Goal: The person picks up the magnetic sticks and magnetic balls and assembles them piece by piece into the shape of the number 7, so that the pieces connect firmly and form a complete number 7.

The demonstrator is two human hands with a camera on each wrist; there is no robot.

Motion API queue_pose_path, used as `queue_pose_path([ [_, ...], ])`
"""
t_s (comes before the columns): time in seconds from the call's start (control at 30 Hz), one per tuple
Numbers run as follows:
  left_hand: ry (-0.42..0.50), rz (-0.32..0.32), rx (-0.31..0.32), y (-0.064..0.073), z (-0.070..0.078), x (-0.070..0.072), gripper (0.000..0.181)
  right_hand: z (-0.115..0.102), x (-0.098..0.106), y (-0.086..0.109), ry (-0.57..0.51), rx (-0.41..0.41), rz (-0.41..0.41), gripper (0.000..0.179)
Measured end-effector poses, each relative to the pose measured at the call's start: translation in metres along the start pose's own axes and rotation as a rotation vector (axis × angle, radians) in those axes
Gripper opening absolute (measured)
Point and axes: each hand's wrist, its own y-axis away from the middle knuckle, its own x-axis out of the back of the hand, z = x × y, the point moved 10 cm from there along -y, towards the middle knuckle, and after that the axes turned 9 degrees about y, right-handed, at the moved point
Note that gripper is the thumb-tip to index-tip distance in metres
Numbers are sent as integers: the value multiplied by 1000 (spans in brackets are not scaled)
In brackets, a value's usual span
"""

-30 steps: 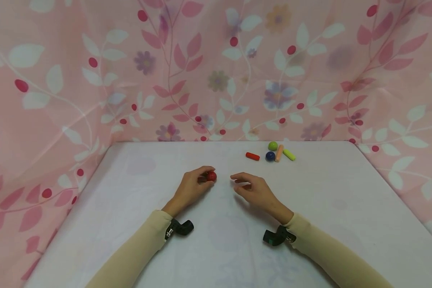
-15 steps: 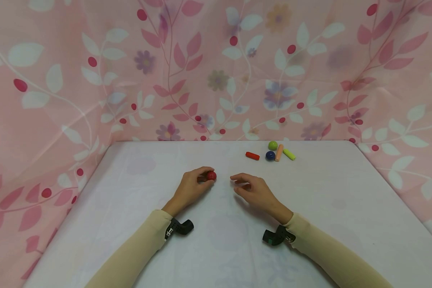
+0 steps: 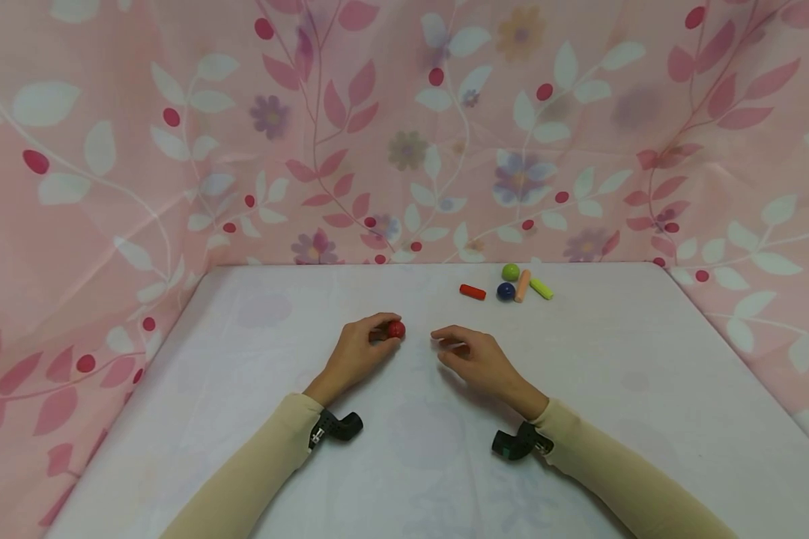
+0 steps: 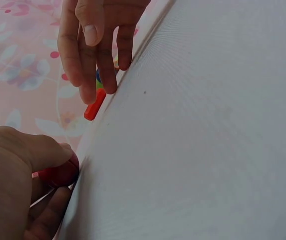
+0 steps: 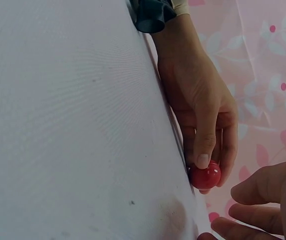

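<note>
Red ball (image 3: 397, 329), glossy: on the white tablecloth (image 3: 411, 442), mid-table, pinched between thumb and fingers of the left hand (image 3: 357, 350). Probably light, stiff and slick, apt to roll; best held round its widest part, thumb opposite fingertips. Its material I cannot tell from here.

Right hand (image 3: 480, 361): apart from the ball, fingers loosely bent, holding nothing.

Farther back, toward the right: red stick (image 3: 473, 292); dark blue ball (image 3: 505, 291); green ball (image 3: 510, 272) behind it; peach stick (image 3: 522, 287); yellow-green stick (image 3: 541, 289).

Behind all: pink floral curtain (image 3: 377, 142).
</note>
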Motion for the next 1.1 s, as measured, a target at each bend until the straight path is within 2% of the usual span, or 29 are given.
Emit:
queue_pose_path([
  [0.2,5,1,-6,0,1,0,38,1,1,0,7,-7,-9,34],
  [0.37,3,-5,-22,0,2,-1,37,2,10,-1,8,-30,5,34],
  [0.5,1,-7,-21,0,1,-1,37,2,20,-3,16,-50,30,34],
  [0.67,2,-5,-22,0,0,-1,37,-1,33,-6,22,-31,50,36],
  [0.87,8,-8,-25,0,0,-1,37,5,56,-7,39,-13,127,35],
  [1.1,5,-12,-30,1,0,-2,38,14,80,-7,57,-53,188,33],
])
